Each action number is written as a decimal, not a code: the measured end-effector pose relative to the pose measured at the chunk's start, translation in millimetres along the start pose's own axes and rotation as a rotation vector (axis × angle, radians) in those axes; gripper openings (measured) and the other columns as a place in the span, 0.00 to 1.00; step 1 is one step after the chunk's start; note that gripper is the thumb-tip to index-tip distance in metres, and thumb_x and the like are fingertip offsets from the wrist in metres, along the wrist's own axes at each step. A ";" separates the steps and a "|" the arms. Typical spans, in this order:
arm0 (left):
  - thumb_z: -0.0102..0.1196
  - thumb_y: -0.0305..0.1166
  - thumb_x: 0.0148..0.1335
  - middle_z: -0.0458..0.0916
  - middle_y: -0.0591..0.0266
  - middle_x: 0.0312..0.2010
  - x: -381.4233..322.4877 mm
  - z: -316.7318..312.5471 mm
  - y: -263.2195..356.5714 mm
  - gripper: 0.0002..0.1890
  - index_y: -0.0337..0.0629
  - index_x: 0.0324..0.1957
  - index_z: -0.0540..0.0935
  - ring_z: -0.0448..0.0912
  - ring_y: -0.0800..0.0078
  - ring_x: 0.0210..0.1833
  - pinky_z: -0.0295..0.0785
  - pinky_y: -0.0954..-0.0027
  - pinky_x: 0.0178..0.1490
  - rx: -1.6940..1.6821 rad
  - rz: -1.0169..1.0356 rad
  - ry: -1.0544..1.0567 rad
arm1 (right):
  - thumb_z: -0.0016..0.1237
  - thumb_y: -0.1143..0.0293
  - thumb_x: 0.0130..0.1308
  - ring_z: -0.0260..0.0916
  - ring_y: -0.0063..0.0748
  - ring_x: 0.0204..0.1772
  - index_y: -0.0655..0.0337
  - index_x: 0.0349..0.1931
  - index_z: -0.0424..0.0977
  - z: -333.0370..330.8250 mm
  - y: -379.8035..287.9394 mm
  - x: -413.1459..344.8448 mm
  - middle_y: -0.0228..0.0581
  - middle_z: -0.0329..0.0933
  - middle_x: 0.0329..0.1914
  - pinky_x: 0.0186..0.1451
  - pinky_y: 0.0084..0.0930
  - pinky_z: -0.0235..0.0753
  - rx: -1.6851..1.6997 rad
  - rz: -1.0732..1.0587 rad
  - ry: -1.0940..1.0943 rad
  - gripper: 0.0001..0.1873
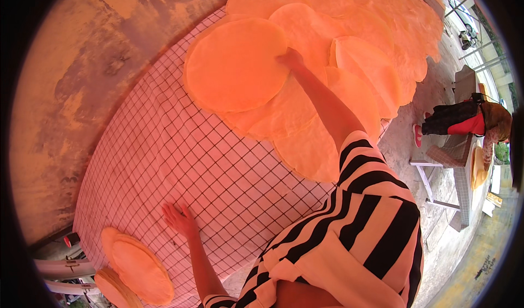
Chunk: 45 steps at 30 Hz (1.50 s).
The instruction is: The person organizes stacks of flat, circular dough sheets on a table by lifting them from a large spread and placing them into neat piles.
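Note:
At the right edge of a large thin round sheet (235,68), flat and apparently of dough or rice paper, my right hand (291,59) has its fingers closed. Some fingertips are hidden. This sheet lies on top of a wide spread of overlapping round sheets (360,17) on the table's far part. My left hand (180,220) holds nothing, its fingers spread above or on the checked tablecloth (196,156). Left of that hand lie small stacks of round sheets (141,269), with another stack (114,289) close by at the table's near left corner.
A stained wall (82,82) runs along the table's far left side. To the right, a person (462,117) bends over a second checked-cloth table (460,185) bearing a round stack (478,168). Concrete floor (430,193) lies between the tables. Orange light tints everything near me.

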State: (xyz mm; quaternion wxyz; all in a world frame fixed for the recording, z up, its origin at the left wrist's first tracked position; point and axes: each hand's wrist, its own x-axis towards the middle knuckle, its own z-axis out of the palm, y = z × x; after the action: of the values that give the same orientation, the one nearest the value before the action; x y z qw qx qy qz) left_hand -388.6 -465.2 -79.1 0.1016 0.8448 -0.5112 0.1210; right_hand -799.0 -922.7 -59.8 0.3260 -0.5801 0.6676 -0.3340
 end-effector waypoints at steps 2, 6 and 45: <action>0.44 0.45 0.64 0.61 0.50 0.61 -2.7 -1.3 -1.9 0.27 0.34 0.58 0.64 0.55 0.57 0.66 0.47 0.53 0.66 0.012 -0.001 0.012 | 0.50 0.65 0.48 0.76 0.48 0.38 0.71 0.38 0.72 16.0 -12.0 -3.2 0.57 0.76 0.35 0.36 0.36 0.75 -0.093 -0.131 0.070 0.19; 0.43 0.45 0.64 0.61 0.50 0.61 9.1 12.6 6.3 0.27 0.34 0.58 0.65 0.55 0.57 0.66 0.47 0.53 0.66 -0.011 0.061 0.038 | 0.47 0.71 0.51 0.76 0.44 0.30 0.71 0.33 0.70 10.7 -35.3 62.2 0.53 0.75 0.30 0.26 0.36 0.73 -0.148 -0.066 -0.158 0.12; 0.37 0.50 0.65 0.60 0.52 0.62 5.3 15.2 -5.4 0.29 0.35 0.58 0.64 0.54 0.58 0.67 0.48 0.54 0.66 0.122 -0.024 -0.067 | 0.52 0.67 0.48 0.71 0.31 0.35 0.71 0.41 0.68 -103.1 5.6 -111.7 0.41 0.74 0.35 0.37 0.28 0.71 -0.074 -0.114 -0.027 0.21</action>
State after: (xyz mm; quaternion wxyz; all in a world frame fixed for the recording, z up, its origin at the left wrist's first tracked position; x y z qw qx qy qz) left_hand -379.9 -471.7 -92.1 0.0340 0.8591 -0.4957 0.1225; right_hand -874.2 -804.3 -0.9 0.2937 -0.6334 0.6407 -0.3193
